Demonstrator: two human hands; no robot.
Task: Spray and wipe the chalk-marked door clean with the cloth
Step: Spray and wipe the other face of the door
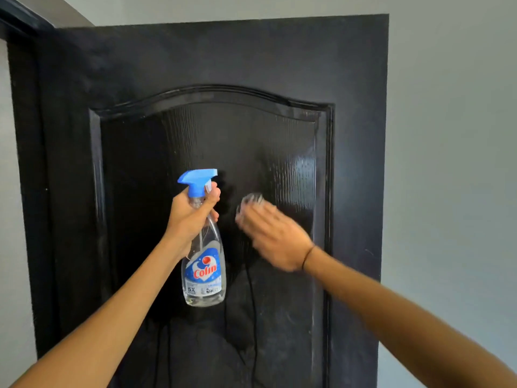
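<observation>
A black panelled door (pixel 212 65) fills the middle of the view, its arched inner panel wet and shiny, with drips running down. My left hand (pixel 190 217) grips the neck of a clear spray bottle (pixel 204 273) with a blue trigger head, held upright in front of the panel. My right hand (pixel 275 239) is blurred and lies flat against the panel, pressing a small grey cloth (pixel 250 200) that shows only past the fingertips. Faint pale smears remain on the lower panel.
A pale grey wall (pixel 453 135) stands right of the door's free edge. The dark door frame (pixel 19 21) runs along the top left, with more pale wall at the far left.
</observation>
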